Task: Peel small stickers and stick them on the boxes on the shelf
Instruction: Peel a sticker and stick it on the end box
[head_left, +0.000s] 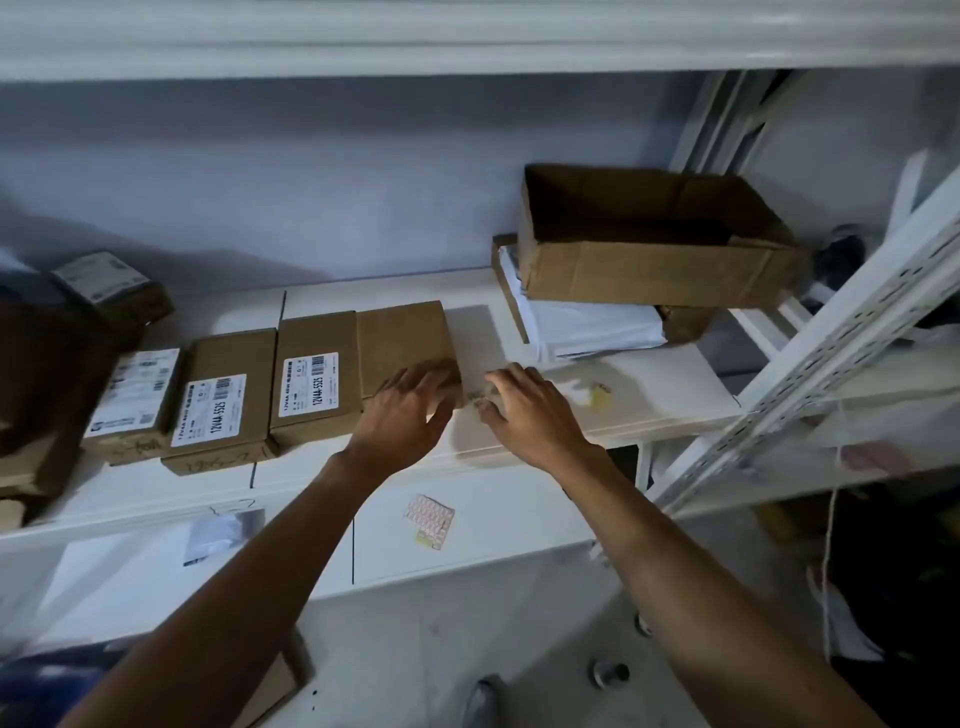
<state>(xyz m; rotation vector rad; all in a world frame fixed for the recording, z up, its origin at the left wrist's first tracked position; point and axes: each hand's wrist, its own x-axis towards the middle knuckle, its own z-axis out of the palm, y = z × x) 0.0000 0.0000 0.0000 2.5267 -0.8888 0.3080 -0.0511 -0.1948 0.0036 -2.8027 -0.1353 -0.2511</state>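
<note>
Several small cardboard boxes stand in a row on the white shelf (649, 410). Two of them, one (221, 400) and its neighbour (314, 379), carry white barcode labels. The plain box (402, 343) is at the right end. My left hand (408, 410) lies over its near right corner, fingers on top and thumb on the side. My right hand (530, 410) rests on the shelf just right of that box, fingers curled. A small greyish sticker piece (475, 397) sits between its thumb and forefinger; whether it is pinched is unclear. A sticker sheet (428, 521) lies on the lower shelf.
An open brown carton (654, 270) sits on white bags (587, 327) at the back right. A small yellowish item (595, 395) lies right of my right hand. More labelled boxes (132, 395) crowd the left end. A perforated metal upright (831, 353) slants across the right.
</note>
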